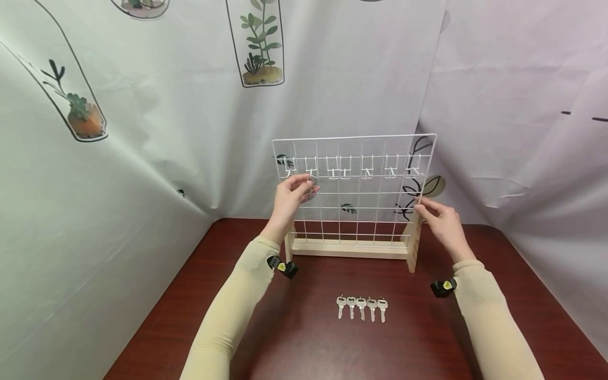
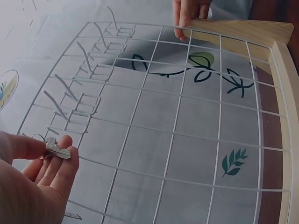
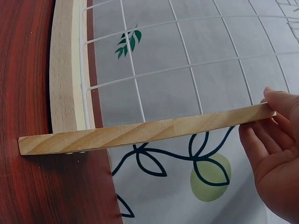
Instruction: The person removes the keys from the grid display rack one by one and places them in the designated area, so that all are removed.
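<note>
My left hand (image 1: 291, 198) pinches a silver key (image 2: 57, 150) between thumb and fingers, with a thin ring at its head. In the head view the key is up against the second hook from the left on a white wire grid rack (image 1: 353, 138); whether the ring is around that hook I cannot tell. My right hand (image 1: 442, 221) grips the top end of the rack's right wooden post (image 3: 140, 135), thumb on one side and fingers on the other. Several loose keys (image 1: 361, 303) lie in a row on the table in front of the rack.
Several white hooks (image 1: 367, 173) line the upper part of the grid. A wooden crossbar (image 1: 349, 249) joins the posts at the bottom. The dark red table (image 1: 304, 338) ends at a white patterned curtain (image 1: 351, 68) at the back and sides.
</note>
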The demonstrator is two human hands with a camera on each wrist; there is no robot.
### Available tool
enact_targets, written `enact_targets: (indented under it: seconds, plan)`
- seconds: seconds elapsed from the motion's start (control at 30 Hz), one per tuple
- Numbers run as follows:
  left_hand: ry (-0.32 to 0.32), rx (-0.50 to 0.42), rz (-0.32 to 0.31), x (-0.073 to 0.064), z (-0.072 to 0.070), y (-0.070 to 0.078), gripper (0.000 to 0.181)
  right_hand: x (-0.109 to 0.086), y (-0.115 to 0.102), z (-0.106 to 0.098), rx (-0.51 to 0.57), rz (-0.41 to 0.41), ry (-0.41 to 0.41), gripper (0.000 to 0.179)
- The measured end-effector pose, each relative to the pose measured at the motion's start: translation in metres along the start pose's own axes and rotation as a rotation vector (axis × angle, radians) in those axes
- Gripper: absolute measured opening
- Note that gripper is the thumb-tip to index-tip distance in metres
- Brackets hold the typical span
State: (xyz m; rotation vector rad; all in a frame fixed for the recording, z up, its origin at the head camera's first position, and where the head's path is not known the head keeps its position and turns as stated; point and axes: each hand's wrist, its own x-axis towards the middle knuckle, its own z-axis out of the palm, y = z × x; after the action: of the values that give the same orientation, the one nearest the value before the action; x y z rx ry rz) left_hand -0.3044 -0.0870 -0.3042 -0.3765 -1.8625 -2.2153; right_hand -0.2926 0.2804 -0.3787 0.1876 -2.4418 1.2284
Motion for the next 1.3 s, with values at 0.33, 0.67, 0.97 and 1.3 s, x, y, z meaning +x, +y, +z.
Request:
enact_targets:
  seconds: [0.33,0.67,0.97,1.3]
  plan:
    - [0.013,0.012,-0.001,-0.001,0.001,-0.001,0.024,-0.003,0.002,0.0,0.01,0.02,-0.008,0.054]
    - [0.032,0.023,-0.009,-0.005,0.0,0.003,0.028,-0.004,0.002,0.001,0.016,0.025,-0.008,0.052]
    - [0.032,0.052,0.004,-0.008,-0.001,0.008,0.029,-0.003,0.002,0.001,0.013,0.021,-0.006,0.053]
    - [0.037,0.044,0.027,-0.011,0.0,0.012,0.021,-0.003,-0.001,-0.002,0.024,0.03,-0.022,0.057]
